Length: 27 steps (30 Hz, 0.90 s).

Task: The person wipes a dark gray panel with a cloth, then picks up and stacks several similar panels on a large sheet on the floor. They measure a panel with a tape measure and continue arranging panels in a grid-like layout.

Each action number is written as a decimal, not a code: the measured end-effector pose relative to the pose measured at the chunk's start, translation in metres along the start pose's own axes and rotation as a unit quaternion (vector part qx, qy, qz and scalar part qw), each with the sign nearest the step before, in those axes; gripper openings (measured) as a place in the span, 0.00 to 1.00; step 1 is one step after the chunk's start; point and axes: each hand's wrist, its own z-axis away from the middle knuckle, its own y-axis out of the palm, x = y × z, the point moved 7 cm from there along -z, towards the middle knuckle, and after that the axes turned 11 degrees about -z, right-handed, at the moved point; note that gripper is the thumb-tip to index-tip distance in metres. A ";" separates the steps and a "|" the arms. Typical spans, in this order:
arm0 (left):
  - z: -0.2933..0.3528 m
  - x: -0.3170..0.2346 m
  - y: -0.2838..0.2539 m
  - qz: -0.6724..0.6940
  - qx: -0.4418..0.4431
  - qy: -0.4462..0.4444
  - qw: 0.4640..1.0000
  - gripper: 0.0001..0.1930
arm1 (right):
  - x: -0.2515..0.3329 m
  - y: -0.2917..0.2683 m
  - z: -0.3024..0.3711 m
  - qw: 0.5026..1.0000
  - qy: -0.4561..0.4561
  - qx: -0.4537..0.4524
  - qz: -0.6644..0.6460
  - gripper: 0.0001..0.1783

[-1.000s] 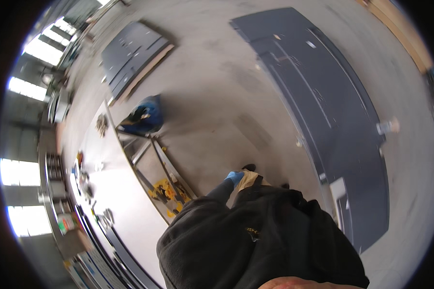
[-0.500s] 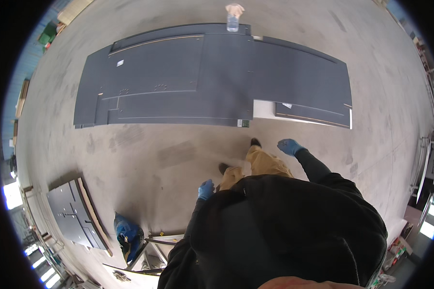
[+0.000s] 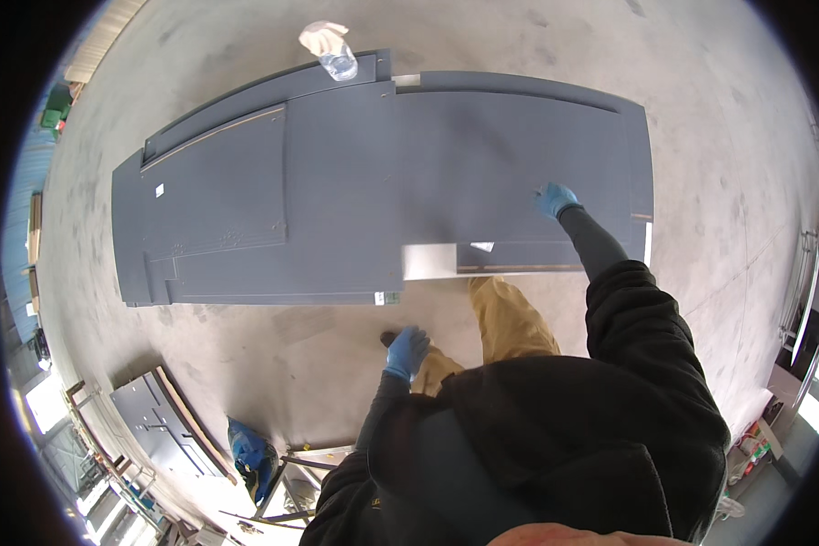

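Large dark grey flat panels [image 3: 337,191] lie in low, stepped layers across the floor in front of me. Over the right-hand panel [image 3: 482,164] reaches my right hand [image 3: 556,200], in a blue glove with its fingers drawn together. Whatever is between those fingers is too small to make out, and I cannot tell if they touch the panel. Beside my leg hangs my left hand [image 3: 408,353], also gloved in blue, its fingers curled and their inner side hidden. At the far edge sits a clear plastic bottle [image 3: 340,65] with a pale cloth-like thing [image 3: 323,38] on top.
A white sheet [image 3: 428,262] shows at the near edge, beside a narrow dark panel [image 3: 519,258]. More grey panels [image 3: 164,428] are stacked at the lower left. Near them are a blue bag [image 3: 250,452] and a metal frame [image 3: 278,496]. Concrete floor [image 3: 273,341] surrounds the panels.
I have stepped closer to the panels, toward their right half. My right arm has stretched forward, from beside my leg to over the right panel. My left hand has swung slightly forward.
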 end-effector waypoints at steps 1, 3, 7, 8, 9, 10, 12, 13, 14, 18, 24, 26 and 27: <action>-0.013 -0.009 0.019 -0.038 -0.014 -0.005 0.999 0.17 | -0.005 -0.027 -0.019 1.000 0.004 -0.020 -0.016 0.25; -0.035 -0.034 0.052 0.024 -0.025 0.015 0.999 0.22 | -0.005 -0.066 -0.047 0.999 0.029 -0.020 -0.009 0.25; -0.068 -0.088 0.099 0.072 -0.018 0.058 0.996 0.35 | 0.011 -0.127 -0.105 0.997 0.010 -0.068 0.028 0.28; -0.074 -0.100 0.106 0.098 -0.008 0.063 0.993 0.38 | 0.017 -0.136 -0.116 0.993 -0.018 -0.114 0.026 0.28; -0.081 -0.110 0.109 0.123 -0.030 0.075 0.989 0.36 | 0.021 -0.143 -0.127 0.986 -0.038 -0.153 0.050 0.29; -0.089 -0.118 0.113 0.152 -0.054 0.083 0.983 0.35 | 0.025 -0.152 -0.137 0.975 -0.064 -0.199 0.072 0.30; -0.104 -0.130 0.120 0.209 -0.073 0.088 0.971 0.35 | 0.029 -0.161 -0.158 0.962 -0.086 -0.242 0.092 0.32; -0.112 -0.133 0.126 0.209 -0.060 0.085 0.972 0.35 | 0.029 -0.163 -0.170 0.963 -0.084 -0.239 0.091 0.33; -0.119 -0.135 0.131 0.209 -0.046 0.083 0.973 0.35 | 0.030 -0.166 -0.178 0.959 -0.080 -0.254 0.099 0.34; -0.148 -0.128 0.138 0.228 -0.100 0.054 0.967 0.27 | 0.035 -0.169 -0.200 0.971 -0.048 -0.220 0.086 0.34; -0.168 -0.125 0.146 0.265 -0.083 0.062 0.959 0.25 | 0.043 -0.170 -0.189 0.966 -0.070 -0.226 0.099 0.34; -0.166 -0.112 0.143 0.288 -0.126 0.035 0.949 0.24 | 0.037 -0.159 -0.178 0.970 -0.071 -0.212 0.099 0.33; -0.164 -0.103 0.142 0.303 -0.147 0.017 0.942 0.24 | 0.033 -0.152 -0.171 0.971 -0.073 -0.204 0.098 0.33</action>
